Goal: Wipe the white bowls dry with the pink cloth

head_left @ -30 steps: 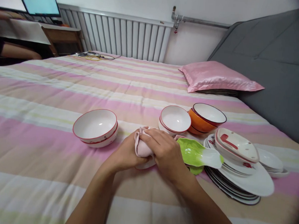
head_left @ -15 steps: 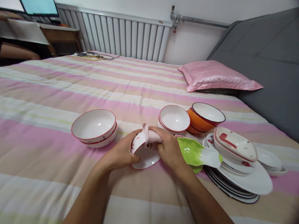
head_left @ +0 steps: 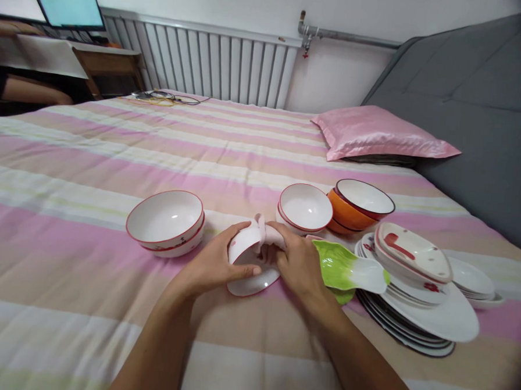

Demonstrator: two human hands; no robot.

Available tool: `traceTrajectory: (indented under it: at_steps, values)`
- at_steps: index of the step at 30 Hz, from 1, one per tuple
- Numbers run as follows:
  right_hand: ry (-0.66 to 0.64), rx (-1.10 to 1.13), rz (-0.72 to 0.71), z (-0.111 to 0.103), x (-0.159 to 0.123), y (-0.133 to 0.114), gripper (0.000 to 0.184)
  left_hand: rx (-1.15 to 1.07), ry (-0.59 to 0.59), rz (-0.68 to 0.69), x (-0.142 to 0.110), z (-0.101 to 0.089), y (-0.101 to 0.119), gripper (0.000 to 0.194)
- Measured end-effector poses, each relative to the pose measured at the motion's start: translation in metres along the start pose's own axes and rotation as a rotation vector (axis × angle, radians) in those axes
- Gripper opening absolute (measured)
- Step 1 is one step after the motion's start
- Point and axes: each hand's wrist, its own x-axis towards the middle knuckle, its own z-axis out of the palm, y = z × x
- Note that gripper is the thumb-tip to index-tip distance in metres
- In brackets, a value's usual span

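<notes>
My left hand (head_left: 215,262) grips a small white bowl (head_left: 249,286) with a red rim. The bowl is tipped so that its mouth faces me, and my thumb lies across the opening. A pale pink cloth (head_left: 262,230) is folded over the bowl's upper rim and reaches inside it. My right hand (head_left: 300,261) is closed on the cloth at the bowl's right side; its fingertips are partly hidden. Just right of that hand lies a green and white leaf-shaped dish (head_left: 335,266). Behind it stand small stacked red-rimmed bowls (head_left: 306,206).
Two larger nested red-rimmed bowls (head_left: 167,219) sit to the left. Orange bowls (head_left: 351,210) and a stack of plates (head_left: 450,312) with dishes on top are at right. Farther back are a pink pillow (head_left: 381,131), cables (head_left: 169,98), a radiator (head_left: 219,62) and a person seated at a desk (head_left: 106,59).
My hands, earlier bunched together over the cloth and bowl, have moved apart. The bowl is now tipped with its opening toward me, and my left thumb has stretched across it.
</notes>
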Motion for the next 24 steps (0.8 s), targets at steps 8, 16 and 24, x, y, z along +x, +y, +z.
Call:
traceTrajectory:
  at_steps: [8,16,24]
  values:
    - [0.246,-0.077,-0.286,-0.01,-0.009,-0.013,0.059,-0.098,-0.05,0.13,0.0,0.011,0.004,0.07]
    - [0.067,0.048,-0.34,-0.003,-0.005,-0.01,0.059,0.022,-0.003,0.052,0.003,0.015,0.002,0.047]
    - [-0.065,0.167,-0.053,-0.003,0.005,0.001,0.055,0.057,-0.036,-0.065,0.003,0.009,-0.004,0.066]
